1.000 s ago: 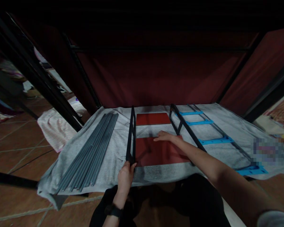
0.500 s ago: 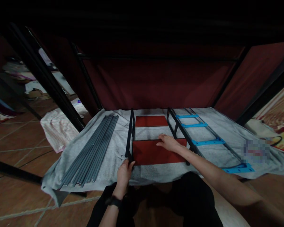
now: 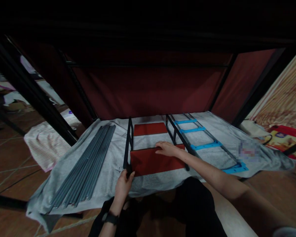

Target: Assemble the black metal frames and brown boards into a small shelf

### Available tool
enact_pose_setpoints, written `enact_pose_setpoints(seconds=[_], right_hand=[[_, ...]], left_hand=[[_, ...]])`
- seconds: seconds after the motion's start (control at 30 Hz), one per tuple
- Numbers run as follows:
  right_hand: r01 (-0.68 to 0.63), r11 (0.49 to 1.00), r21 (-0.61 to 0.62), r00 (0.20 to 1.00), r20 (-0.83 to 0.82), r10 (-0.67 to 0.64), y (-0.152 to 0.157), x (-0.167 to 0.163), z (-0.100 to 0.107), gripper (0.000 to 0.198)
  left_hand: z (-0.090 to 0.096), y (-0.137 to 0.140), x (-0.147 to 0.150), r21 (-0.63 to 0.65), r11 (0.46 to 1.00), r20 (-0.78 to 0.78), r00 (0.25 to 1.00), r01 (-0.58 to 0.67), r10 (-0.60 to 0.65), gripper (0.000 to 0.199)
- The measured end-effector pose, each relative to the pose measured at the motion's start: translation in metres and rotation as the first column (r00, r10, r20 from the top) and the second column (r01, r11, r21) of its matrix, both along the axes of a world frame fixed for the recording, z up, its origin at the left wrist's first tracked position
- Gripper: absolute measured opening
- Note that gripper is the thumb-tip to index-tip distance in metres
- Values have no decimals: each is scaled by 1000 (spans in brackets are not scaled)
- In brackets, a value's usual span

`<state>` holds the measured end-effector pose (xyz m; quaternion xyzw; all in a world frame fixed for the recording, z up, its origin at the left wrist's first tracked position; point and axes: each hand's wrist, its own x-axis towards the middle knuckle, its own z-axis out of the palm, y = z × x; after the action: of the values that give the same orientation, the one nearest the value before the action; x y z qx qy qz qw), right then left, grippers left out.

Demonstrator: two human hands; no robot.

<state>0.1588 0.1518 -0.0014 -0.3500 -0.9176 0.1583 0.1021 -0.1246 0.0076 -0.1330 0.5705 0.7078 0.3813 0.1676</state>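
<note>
A black metal frame [image 3: 127, 148] with reddish-brown boards lies in front of me on a grey cloth. My left hand [image 3: 123, 185] is closed round the near left corner of this frame, thumb by the board's edge. Across the near reddish-brown board [image 3: 148, 163] reaches my right hand [image 3: 166, 148]; its fingers bend over the far edge and the thumb rests on the face. Farther back, a smaller reddish-brown board [image 3: 150, 128] spans the two side frames. Small screws [image 3: 120, 168] lie on the cloth just left of the frame.
A bundle of grey tubes [image 3: 88, 164] lies to the left. At right are blue plastic brackets [image 3: 207, 145] joined by thin grey rods. The grey cloth [image 3: 138, 189] covers a low surface beneath a dark metal structure with posts [image 3: 259, 89] on both sides.
My view has turned slightly right, so everything appears farther left. Both hands keep their places on the frame and the near board.
</note>
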Motion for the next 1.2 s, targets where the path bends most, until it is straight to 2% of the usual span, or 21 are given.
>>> enact_pose_setpoints(seconds=[0.1, 0.17, 0.33, 0.47, 0.63, 0.83, 1.03, 1.2], right_hand=[[-82, 994, -77, 996, 21, 84, 5, 11, 3, 35], [-119, 988, -99, 992, 23, 122, 7, 18, 4, 41], [-117, 988, -97, 993, -13, 116, 8, 28, 3, 48], [-116, 989, -91, 992, 43, 120, 11, 38, 6, 53], [-142, 979, -143, 984, 84, 155, 15, 53, 6, 66], [-115, 987, -110, 990, 72, 124, 14, 55, 4, 57], [-67, 991, -114, 983, 164, 85, 4, 69, 15, 64], [-19, 993, -113, 984, 174, 38, -7, 81, 21, 50]], left_hand=[[-3, 2, -6, -9, 998, 132, 989, 65, -63, 34], [-3, 3, -8, -22, 997, 193, 979, 68, -63, 35], [0, 4, -9, -23, 997, 335, 940, 75, -63, 44], [0, 6, -7, -34, 997, 352, 934, 75, -58, 47], [4, 7, -6, -49, 995, 376, 925, 83, -59, 55], [13, 6, -4, -102, 992, 382, 924, 67, -23, 57], [12, 8, -4, -109, 992, 409, 913, 57, -8, 56], [14, 6, -3, -115, 992, 436, 900, 58, -2, 61]])
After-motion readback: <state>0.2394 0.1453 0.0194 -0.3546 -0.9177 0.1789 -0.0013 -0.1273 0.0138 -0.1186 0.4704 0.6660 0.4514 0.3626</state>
